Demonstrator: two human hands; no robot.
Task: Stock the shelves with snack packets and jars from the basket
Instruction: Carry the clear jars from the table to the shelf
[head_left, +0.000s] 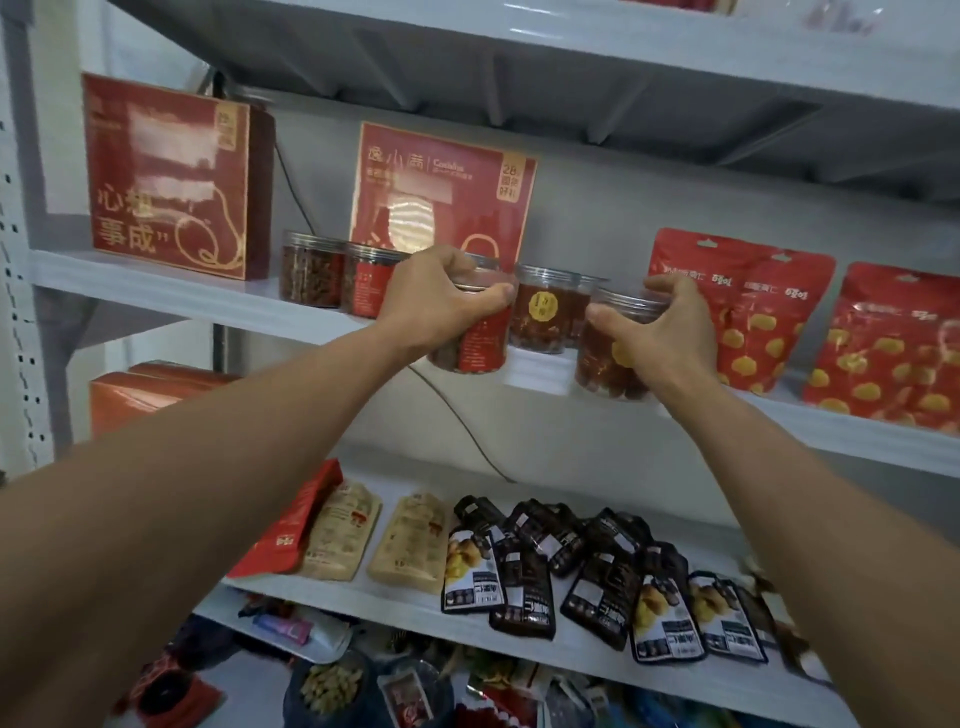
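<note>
— Is much being left?
— Seemingly. The left jar (475, 340) is being gripped by the left hand's (436, 291) curled fingers and the right jar (608, 366) by the right hand's (670, 332), at the shelf (535, 371) edge. Packets (405, 691) below are being left unshelved.

even, soft indoor light — glare on the red boxes (171, 171), blurred bottom edge, wide-angle bowing of the shelves (571, 67).
</note>
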